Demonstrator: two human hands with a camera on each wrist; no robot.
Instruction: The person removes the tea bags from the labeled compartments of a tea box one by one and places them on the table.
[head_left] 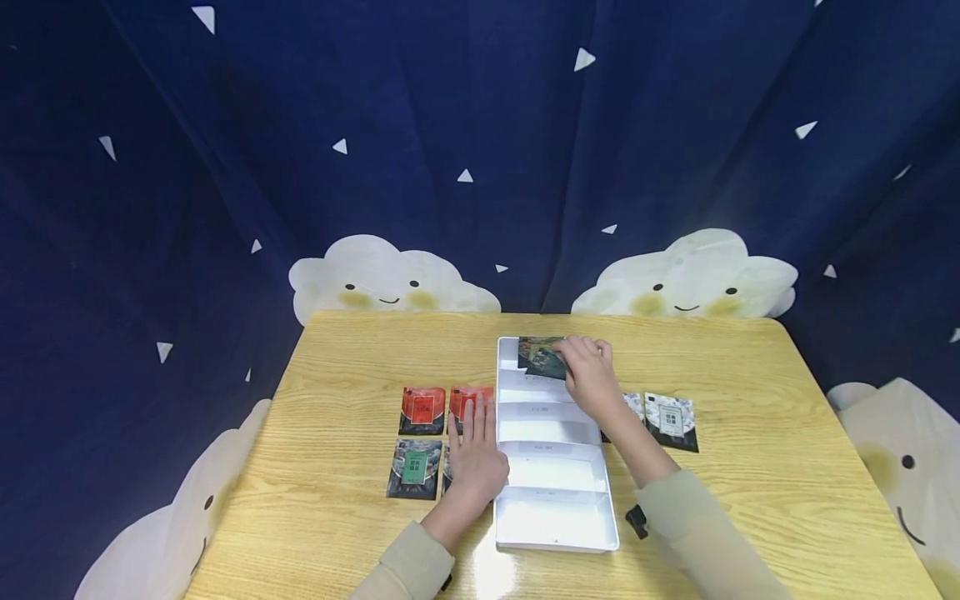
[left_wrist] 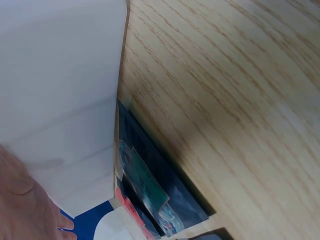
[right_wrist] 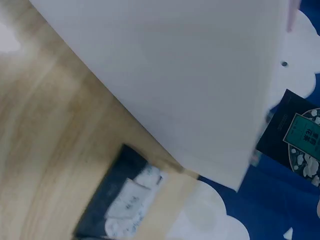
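Observation:
My right hand pinches a dark packet with a green label by its right side. That packet hangs over the far compartment of a white divided box, overlapping the back rim in the head view. My left hand lies along the box's left side, fingers straight. Partly beneath it are a red packet and another dark packet, mostly hidden. In the left wrist view this hand is beside the box's white wall, and a green-labelled packet lies on the table.
Left of the box lie a second red packet and a green-labelled packet. To its right are white-and-black packets, one partly behind my right forearm. A small black object sits by the right sleeve. A dark blue curtain hangs behind the table.

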